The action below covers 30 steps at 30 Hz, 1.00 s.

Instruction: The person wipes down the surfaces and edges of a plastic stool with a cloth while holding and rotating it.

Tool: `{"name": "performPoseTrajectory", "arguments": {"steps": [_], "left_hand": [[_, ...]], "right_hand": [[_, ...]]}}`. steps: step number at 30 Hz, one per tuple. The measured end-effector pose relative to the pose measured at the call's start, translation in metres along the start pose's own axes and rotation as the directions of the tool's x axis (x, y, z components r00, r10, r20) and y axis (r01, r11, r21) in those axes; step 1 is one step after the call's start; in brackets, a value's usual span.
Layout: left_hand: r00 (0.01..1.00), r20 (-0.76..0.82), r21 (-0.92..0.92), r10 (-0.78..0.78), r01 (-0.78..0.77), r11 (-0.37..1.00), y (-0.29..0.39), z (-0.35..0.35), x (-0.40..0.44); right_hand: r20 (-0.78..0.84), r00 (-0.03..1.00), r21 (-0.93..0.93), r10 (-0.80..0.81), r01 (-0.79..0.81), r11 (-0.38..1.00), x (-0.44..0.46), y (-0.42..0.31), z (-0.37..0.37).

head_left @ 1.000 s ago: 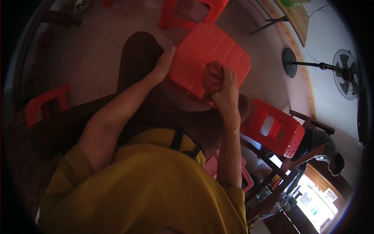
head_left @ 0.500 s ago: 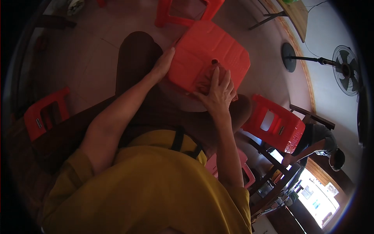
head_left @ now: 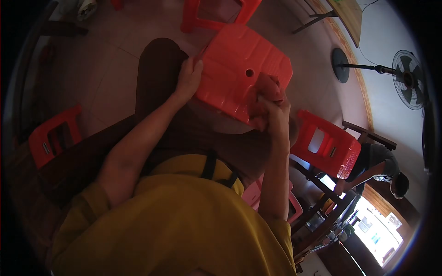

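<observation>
A red plastic stool (head_left: 230, 64) with a small round hole in its seat is held over my lap, the seat facing up towards me. My left hand (head_left: 189, 79) grips the stool's left edge, with some of its fingers out of sight behind the rim. On the right part of the seat, my right hand (head_left: 277, 114) is closed on a bunched reddish cloth (head_left: 268, 87). The cloth touches the seat near the right edge, and part of it hangs below the fingers. The seat looks wet and shiny near the cloth.
Another red stool (head_left: 317, 145) stands to the right, with a bent-over person (head_left: 384, 165) beyond it. More red stools are at the top (head_left: 189, 20) and left (head_left: 41, 138). A pink stool (head_left: 294, 207) is by my right elbow. A standing fan (head_left: 407, 79) is at the far right.
My right hand has turned from lying spread over the cloth to clutching it in a bunch, and has shifted slightly right and down. The left hand still holds the stool's edge.
</observation>
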<state>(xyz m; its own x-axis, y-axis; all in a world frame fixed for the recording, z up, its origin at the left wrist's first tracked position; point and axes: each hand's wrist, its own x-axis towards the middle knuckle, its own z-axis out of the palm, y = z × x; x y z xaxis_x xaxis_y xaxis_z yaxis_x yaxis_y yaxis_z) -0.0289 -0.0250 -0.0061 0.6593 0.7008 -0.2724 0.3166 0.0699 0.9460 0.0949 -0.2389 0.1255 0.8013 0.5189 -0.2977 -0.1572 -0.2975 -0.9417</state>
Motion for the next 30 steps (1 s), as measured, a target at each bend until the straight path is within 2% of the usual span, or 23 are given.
{"name": "performPoseTrajectory", "arguments": {"steps": [1, 2, 3, 4, 6, 10, 11, 12, 13, 15, 17, 18, 19, 20, 21, 22, 23, 24, 25, 26, 28, 29, 30], "left_hand": [[0.977, -0.069, 0.244, 0.200, -0.178, 0.953, 0.004, 0.002, -0.005], [0.978, -0.066, 0.247, 0.196, -0.174, 0.953, 0.008, 0.004, -0.010], [0.937, -0.044, 0.252, 0.348, -0.327, 0.911, 0.022, 0.008, -0.018], [0.868, -0.022, 0.252, 0.495, -0.475, 0.843, 0.035, 0.013, -0.025], [0.875, 0.040, 0.165, 0.483, -0.482, 0.860, 0.060, 0.028, -0.043], [0.828, 0.219, -0.086, 0.516, -0.510, 0.856, 0.088, 0.054, -0.084], [0.826, 0.225, -0.086, 0.517, -0.512, 0.855, 0.091, 0.059, -0.093], [0.840, 0.260, -0.161, 0.476, -0.448, 0.879, 0.092, 0.063, -0.101], [0.849, 0.300, -0.230, 0.435, -0.378, 0.897, 0.093, 0.065, -0.106], [0.871, 0.303, -0.258, 0.386, -0.315, 0.913, 0.095, 0.068, -0.107], [0.888, 0.319, -0.279, 0.331, -0.246, 0.928, 0.101, 0.062, -0.102], [0.889, 0.385, -0.465, 0.249, -0.047, 0.884, 0.106, 0.051, -0.087], [0.871, 0.459, -0.608, 0.176, 0.163, 0.777, 0.107, 0.041, -0.072], [0.866, 0.469, -0.596, 0.173, 0.165, 0.786, 0.100, 0.032, -0.059], [0.900, 0.431, -0.506, 0.070, 0.177, 0.844, 0.090, 0.025, -0.046], [0.926, 0.377, -0.412, -0.025, 0.192, 0.891, 0.081, 0.020, -0.034], [0.924, 0.381, -0.404, -0.020, 0.186, 0.896, 0.069, 0.019, -0.025], [0.966, 0.212, -0.170, 0.149, -0.114, 0.979, 0.056, 0.019, -0.015], [0.931, 0.091, 0.122, 0.355, -0.364, 0.923, 0.058, 0.018, -0.012], [0.930, 0.096, 0.133, 0.354, -0.364, 0.922, 0.057, 0.016, -0.014], [0.841, 0.196, 0.342, 0.505, -0.541, 0.768, 0.074, 0.018, -0.031], [0.840, 0.205, 0.348, 0.502, -0.542, 0.765, 0.075, 0.022, -0.037], [0.819, 0.272, 0.475, 0.506, -0.571, 0.669, 0.072, 0.027, -0.042]], "right_hand": [[-0.002, 1.000, 0.000, 0.003, -0.003, 1.000, -0.004, 0.002, -0.003], [0.001, 0.993, 0.222, 0.115, -0.112, 0.969, -0.008, 0.005, -0.005], [0.030, 0.974, 0.432, 0.223, -0.214, 0.876, -0.012, 0.008, -0.005], [0.031, 0.974, 0.436, 0.225, -0.216, 0.874, -0.015, 0.012, -0.003], [-0.027, 0.979, 0.521, 0.202, -0.159, 0.839, -0.018, 0.020, 0.004], [-0.166, 0.980, 0.405, 0.108, -0.032, 0.914, -0.021, 0.024, 0.019], [-0.244, 0.970, 0.186, -0.004, 0.050, 0.981, -0.022, 0.019, 0.021], [-0.296, 0.947, -0.047, -0.126, 0.117, 0.992, -0.023, 0.014, 0.024], [-0.305, 0.944, -0.042, -0.123, 0.116, 0.992, -0.025, 0.008, 0.027], [-0.061, 0.958, -0.480, -0.282, 0.219, 0.849, -0.027, -0.002, 0.035], [-0.012, 0.865, -0.608, -0.501, 0.392, 0.691, -0.028, 0.018, 0.051], [0.068, 0.930, -0.593, -0.361, 0.329, 0.735, -0.033, 0.011, 0.055], [0.050, 0.932, -0.586, -0.360, 0.319, 0.745, -0.035, 0.009, 0.059], [0.090, 0.938, -0.486, -0.334, 0.334, 0.808, -0.037, 0.007, 0.063], [0.134, 0.939, -0.379, -0.317, 0.344, 0.859, -0.037, 0.007, 0.065], [0.156, 0.960, -0.233, -0.234, 0.265, 0.935, -0.035, 0.008, 0.063], [0.147, 0.960, -0.226, -0.240, 0.269, 0.936, -0.033, 0.017, 0.061], [0.177, 0.945, -0.267, -0.276, 0.316, 0.910, -0.030, 0.032, 0.060], [0.208, 0.929, -0.306, -0.308, 0.360, 0.881, -0.028, 0.038, 0.061], [0.204, 0.930, -0.295, -0.307, 0.357, 0.886, -0.028, 0.044, 0.060], [0.259, 0.913, -0.292, -0.314, 0.384, 0.876, -0.029, 0.049, 0.062], [0.252, 0.916, -0.284, -0.313, 0.379, 0.880, -0.028, 0.049, 0.064], [0.269, 0.905, -0.253, -0.329, 0.396, 0.883, -0.026, 0.047, 0.066]]}}
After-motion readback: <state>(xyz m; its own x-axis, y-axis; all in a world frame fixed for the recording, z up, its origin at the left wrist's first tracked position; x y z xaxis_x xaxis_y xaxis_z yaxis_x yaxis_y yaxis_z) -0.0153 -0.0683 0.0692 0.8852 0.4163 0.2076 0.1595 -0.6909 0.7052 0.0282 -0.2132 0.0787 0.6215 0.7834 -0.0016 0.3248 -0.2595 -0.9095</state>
